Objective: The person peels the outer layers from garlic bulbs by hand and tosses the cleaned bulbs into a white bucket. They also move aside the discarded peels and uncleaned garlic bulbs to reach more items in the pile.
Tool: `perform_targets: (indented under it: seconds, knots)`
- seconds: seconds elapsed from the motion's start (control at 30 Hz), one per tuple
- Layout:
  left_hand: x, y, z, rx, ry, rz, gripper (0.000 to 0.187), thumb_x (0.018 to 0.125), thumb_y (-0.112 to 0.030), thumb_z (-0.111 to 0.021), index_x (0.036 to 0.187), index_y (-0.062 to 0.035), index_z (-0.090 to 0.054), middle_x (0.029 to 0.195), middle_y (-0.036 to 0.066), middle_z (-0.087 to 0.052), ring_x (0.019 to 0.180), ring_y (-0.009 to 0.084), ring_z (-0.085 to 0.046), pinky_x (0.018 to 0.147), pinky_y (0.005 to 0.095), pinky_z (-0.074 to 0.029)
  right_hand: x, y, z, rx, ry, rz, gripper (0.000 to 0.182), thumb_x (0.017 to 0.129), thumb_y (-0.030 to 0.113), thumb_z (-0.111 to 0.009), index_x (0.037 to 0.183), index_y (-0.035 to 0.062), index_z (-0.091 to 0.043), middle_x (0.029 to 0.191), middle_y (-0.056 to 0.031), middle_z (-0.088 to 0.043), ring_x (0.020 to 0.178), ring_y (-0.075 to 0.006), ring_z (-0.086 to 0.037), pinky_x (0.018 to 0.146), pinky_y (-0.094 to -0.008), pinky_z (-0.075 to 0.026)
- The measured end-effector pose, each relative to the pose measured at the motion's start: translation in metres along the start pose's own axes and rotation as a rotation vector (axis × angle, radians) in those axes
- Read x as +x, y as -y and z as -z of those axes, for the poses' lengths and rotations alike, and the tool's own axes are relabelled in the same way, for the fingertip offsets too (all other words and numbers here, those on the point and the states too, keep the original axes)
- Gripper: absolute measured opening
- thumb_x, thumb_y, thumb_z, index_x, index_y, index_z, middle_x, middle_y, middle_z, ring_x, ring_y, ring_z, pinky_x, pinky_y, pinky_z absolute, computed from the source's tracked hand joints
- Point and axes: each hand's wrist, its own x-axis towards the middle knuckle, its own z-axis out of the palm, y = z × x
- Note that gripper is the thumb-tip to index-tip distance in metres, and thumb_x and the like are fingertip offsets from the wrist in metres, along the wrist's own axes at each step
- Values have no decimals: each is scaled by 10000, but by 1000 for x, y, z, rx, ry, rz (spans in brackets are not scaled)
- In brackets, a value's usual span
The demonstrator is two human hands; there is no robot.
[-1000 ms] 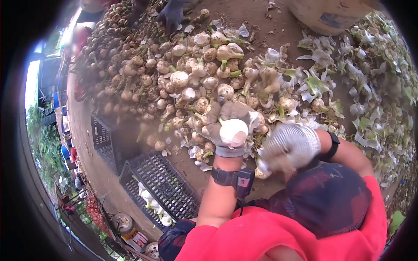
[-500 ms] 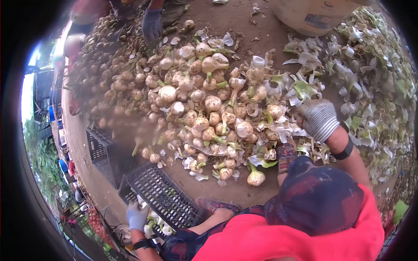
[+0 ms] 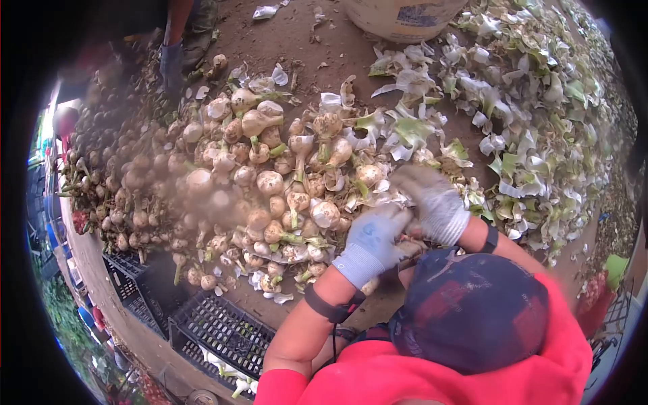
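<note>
My left hand (image 3: 373, 244), in a pale glove with a blue mark, is in front of my chest with its fingers curled. What they hold, if anything, is hidden. Close beside it is my right hand (image 3: 435, 204), in a whitish striped glove, with fingers blurred by motion. Both hands are at the near right edge of a wide heap of soil-stained bulbs (image 3: 270, 183) with cut green stems, like garlic or onions. Peeled white and green skins (image 3: 410, 135) lie just beyond my right hand.
A black slatted crate (image 3: 223, 331) lies at lower left, with whitish bulbs (image 3: 233, 374) below it. Another black crate (image 3: 131, 283) stands behind. A pale bucket (image 3: 405, 20) is at the top. Discarded skins (image 3: 540, 115) cover the right. Another person's gloved hand (image 3: 171, 66) reaches into the heap.
My left hand has left the crate at lower left and come up beside my right hand. My right hand has also shifted, and the view has moved.
</note>
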Motion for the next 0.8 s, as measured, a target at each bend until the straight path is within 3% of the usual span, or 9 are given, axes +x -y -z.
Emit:
perform_targets:
  seconds: [0.07,0.13,0.2,0.33,0.37,0.47,0.63,0.7,0.8]
  knots:
    - [3,10,4,-140,-489,78,446,699,-284,-745,1044,-44,-594,1014,142,-603,888,259,-605,766,359,-494,-1,-12,4,-223,-80,-86,556,657,172,-723,1173,108,-528,1020,-160,-599,954,-320,-597,758,-385,-502]
    - [-1,27,3,-269,-501,251,509,714,-250,-731,1131,-16,-558,1062,134,-584,882,197,-578,795,327,-487,-9,-41,-6,-457,-167,-194,459,671,125,-690,1113,105,-568,1010,-165,-595,955,-318,-588,767,-380,-499]
    - [-7,40,8,-414,-525,236,582,736,-336,-731,1192,-33,-533,1123,182,-558,1003,280,-571,874,346,-469,-17,-86,-52,-85,61,-262,451,640,-7,-605,1077,102,-606,996,-136,-596,894,-341,-591,779,-433,-490]
    - [0,26,26,-948,-445,209,753,728,-272,-744,1340,-6,-395,1244,172,-501,1061,228,-553,917,333,-451,19,-24,20,788,-55,-374,339,809,41,-611,1147,34,-581,1017,-87,-627,841,-145,-584,745,-312,-485]
    - [7,46,14,-641,-477,-38,822,730,-277,-760,1379,0,-338,1302,164,-463,1097,194,-538,940,319,-441,31,-9,37,877,31,-335,424,798,80,-626,1208,18,-539,1071,-84,-604,928,-160,-572,834,-316,-464]
    - [2,1,46,-1391,-427,55,765,735,-205,-775,1355,-8,-372,1258,89,-509,1101,146,-533,944,283,-441,63,15,59,1219,-29,-182,647,765,244,-677,1315,1,-437,1154,-80,-540,1027,-176,-534,928,-311,-428]
    - [2,-3,58,-1158,-746,-31,668,698,-65,-783,1281,-45,-456,1162,69,-531,1083,184,-532,922,298,-455,67,30,31,1553,-35,-408,462,839,252,-642,1215,28,-492,919,-12,-578,841,-92,-541,745,-247,-465]
    - [0,-1,61,-434,-843,-147,665,662,38,-734,1269,-35,-473,1175,86,-489,1098,177,-512,949,305,-425,70,42,22,1563,-109,-417,342,883,230,-614,1155,34,-546,893,-4,-608,833,-94,-556,747,-259,-471]
    - [-4,1,55,-544,-830,-77,639,627,42,-738,1224,-41,-526,1171,86,-457,1103,177,-488,970,302,-392,65,34,9,1564,-39,-401,260,917,213,-575,1096,24,-580,918,-16,-619,848,-96,-554,755,-267,-470]
